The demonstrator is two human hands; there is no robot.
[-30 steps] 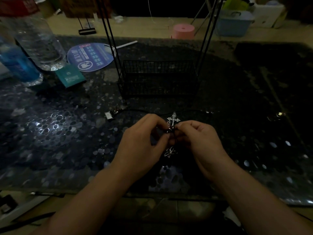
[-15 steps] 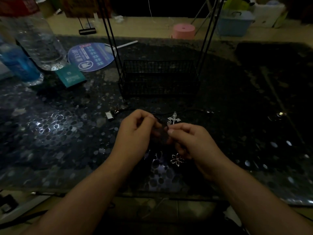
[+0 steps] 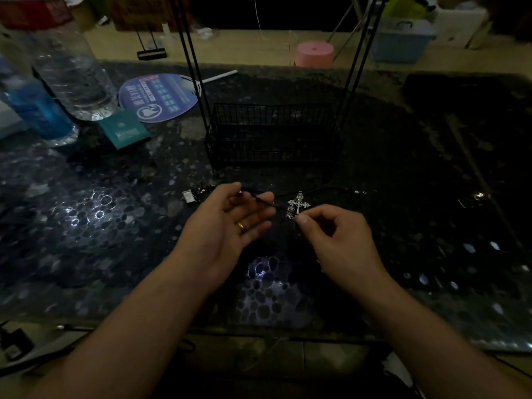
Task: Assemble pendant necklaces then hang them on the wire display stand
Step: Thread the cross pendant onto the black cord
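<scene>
Reaching over the near edge of the dark, pebble-patterned counter (image 3: 95, 226), two bare forearms come in from the bottom. The left hand (image 3: 230, 223) lies palm up with its fingers loosely spread, a gold ring (image 3: 240, 225) on one of them; a thin black cord (image 3: 260, 198) crosses its fingertips, and no finger is plainly closed round it. The right hand (image 3: 334, 234) sits just to the right, fingers curled, its thumb and forefinger forming a tight grip at the lower end of a silver cross pendant (image 3: 298, 204). A second small silver charm (image 3: 290, 213) hangs beside the cross, touching it; its shape is too small to make out. The cord runs on to the right past the pendant to a small metal end (image 3: 358, 192) lying on the counter. Just left of the left hand lies a small pale clasp or tag (image 3: 188, 196).

Farther back, at the middle of the counter, stands the black wire stand (image 3: 273, 133), its basket base low and thin uprights rising out of view. To the left lie a teal card (image 3: 125, 132) and a round blue fan (image 3: 159, 96), with a clear bottle (image 3: 72, 70) and a blue bottle (image 3: 34, 110) at the far left. Beyond the counter, a pink tub (image 3: 314, 54) and a blue box (image 3: 403, 40) sit on a pale surface.
</scene>
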